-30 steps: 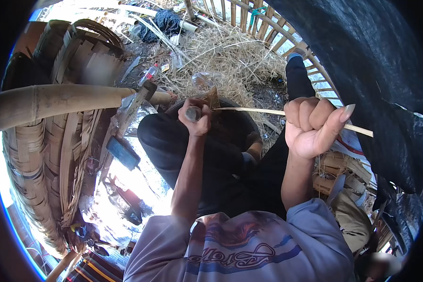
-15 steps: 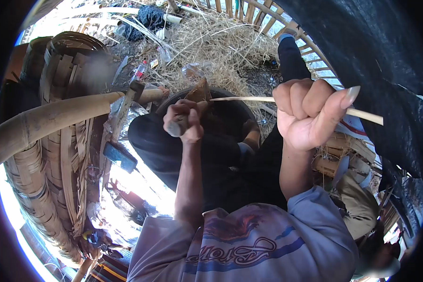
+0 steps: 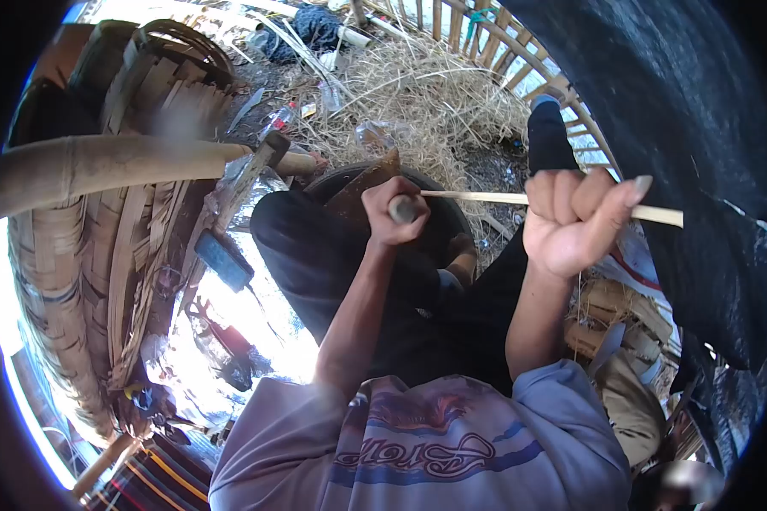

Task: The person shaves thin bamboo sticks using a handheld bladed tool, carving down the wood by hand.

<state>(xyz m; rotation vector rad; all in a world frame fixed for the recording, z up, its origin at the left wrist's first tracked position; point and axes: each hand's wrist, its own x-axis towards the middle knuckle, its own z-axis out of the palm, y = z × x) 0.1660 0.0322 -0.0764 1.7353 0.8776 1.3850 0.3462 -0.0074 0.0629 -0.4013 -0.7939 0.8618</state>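
My left hand (image 3: 395, 211) is closed around a handle (image 3: 402, 209) whose round grey end faces up. Just beyond it is a brown pointed piece (image 3: 362, 189) over a dark round tub (image 3: 435, 183); whether it joins the handle cannot be made out. At the right, my right hand (image 3: 575, 220) is a fist, palm side up with the thumb pointing right, gripping a thin pale strip (image 3: 477, 197). One end of the strip sticks out past the thumb, and the other reaches my left hand, where its tip is hidden.
At left stand woven strip panels (image 3: 60, 298), a thick bamboo pole (image 3: 119, 163) and a hammer-like tool (image 3: 224, 260). Straw (image 3: 435, 94) covers the ground ahead, near a slatted fence (image 3: 507, 55). Black sheeting (image 3: 656, 128) hangs at right. My knees flank the tub.
My left hand first shifted left and towards me, then came back right, now closer to my right hand. My right hand keeps its grip on the strip. The camera view has shifted.
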